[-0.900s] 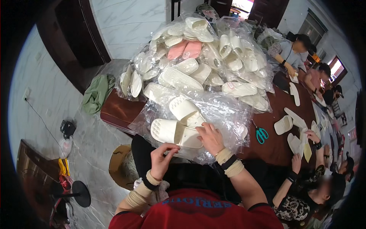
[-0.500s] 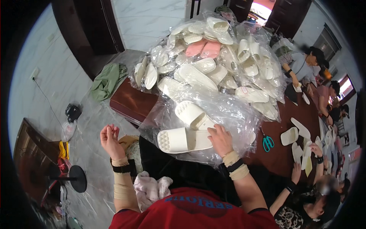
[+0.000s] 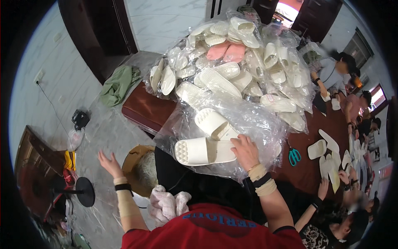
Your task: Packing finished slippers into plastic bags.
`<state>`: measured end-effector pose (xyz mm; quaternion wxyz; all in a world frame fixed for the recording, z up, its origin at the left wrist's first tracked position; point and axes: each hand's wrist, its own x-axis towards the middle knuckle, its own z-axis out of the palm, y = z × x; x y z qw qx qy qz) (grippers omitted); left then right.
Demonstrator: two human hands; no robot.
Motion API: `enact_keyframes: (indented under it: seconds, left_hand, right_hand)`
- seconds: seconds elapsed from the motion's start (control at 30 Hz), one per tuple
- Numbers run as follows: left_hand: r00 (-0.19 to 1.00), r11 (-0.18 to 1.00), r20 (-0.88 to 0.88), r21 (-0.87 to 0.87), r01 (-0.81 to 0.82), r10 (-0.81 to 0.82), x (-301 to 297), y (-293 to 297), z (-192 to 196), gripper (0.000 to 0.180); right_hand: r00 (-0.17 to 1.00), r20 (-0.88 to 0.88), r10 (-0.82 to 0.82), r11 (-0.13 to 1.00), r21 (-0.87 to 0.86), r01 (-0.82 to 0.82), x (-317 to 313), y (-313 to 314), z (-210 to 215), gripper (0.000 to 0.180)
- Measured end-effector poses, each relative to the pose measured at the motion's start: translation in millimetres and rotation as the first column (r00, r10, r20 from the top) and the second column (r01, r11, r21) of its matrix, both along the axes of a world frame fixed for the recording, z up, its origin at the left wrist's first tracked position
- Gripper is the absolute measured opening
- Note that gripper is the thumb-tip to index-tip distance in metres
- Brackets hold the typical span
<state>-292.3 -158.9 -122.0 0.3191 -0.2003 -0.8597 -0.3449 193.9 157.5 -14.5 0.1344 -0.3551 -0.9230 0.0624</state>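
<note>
Two cream-white slippers lie side by side on clear plastic bags (image 3: 253,120) at the near edge of the table. The nearer slipper (image 3: 192,151) has a raised, studded footbed at its toe end. Beyond it, the second slipper (image 3: 211,121) is turned at an angle. My right hand (image 3: 245,152) grips the heel end of the nearer slipper, its fingertips close to the other heel. Out to the left, my left hand (image 3: 109,164) is held over the floor, fingers spread and holding nothing. Next to it stands a brown bin (image 3: 132,166) with clear plastic scraps inside.
A big heap of bagged white slippers (image 3: 219,81) covers the table, with a pink pair (image 3: 226,52) on it. Teal-handled scissors (image 3: 294,157) lie at the right. Co-workers handle slippers along the table's right side. A round black stand base (image 3: 86,192) is on the floor.
My left hand has moved left and down, and its fingers have spread, uncovering the bin. My right hand stays on the slipper. The whole view has shifted slightly.
</note>
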Motion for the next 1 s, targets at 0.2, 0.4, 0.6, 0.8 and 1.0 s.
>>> enact_keyframes:
  seconds: [0.2, 0.4, 0.6, 0.8, 1.0]
  left_hand:
    - [0.604, 0.677, 0.34, 0.16, 0.719, -0.721, 197.1, 134.3, 86.7, 0.032]
    - [0.259, 0.483, 0.569, 0.286, 0.828, -0.781, 237.7, 165.3, 88.5, 0.041]
    - [-0.123, 0.458, 0.678, 0.608, 0.649, -0.725, 241.4, 168.0, 95.6, 0.047]
    - [-0.105, 0.415, 0.586, 0.678, 0.606, -0.803, 236.8, 181.6, 96.2, 0.055]
    - [-0.203, 0.318, 0.536, 0.719, 0.618, -0.819, 230.5, 199.0, 104.7, 0.059]
  right_hand:
    - [0.962, -0.25, -0.112, 0.92, -0.391, 0.005, -24.6, 6.8, 28.2, 0.028]
    - [0.731, -0.426, -0.532, 0.062, -0.881, -0.469, -73.6, 31.5, 3.6, 0.043]
    - [0.526, -0.534, -0.662, -0.012, -0.695, -0.719, -72.4, 24.5, 49.4, 0.043]
    - [0.696, -0.639, -0.328, 0.574, -0.72, -0.391, 17.8, 14.3, 124.8, 0.038]
    - [0.94, 0.07, 0.334, 0.921, -0.238, -0.309, 82.1, 1.4, 162.8, 0.046]
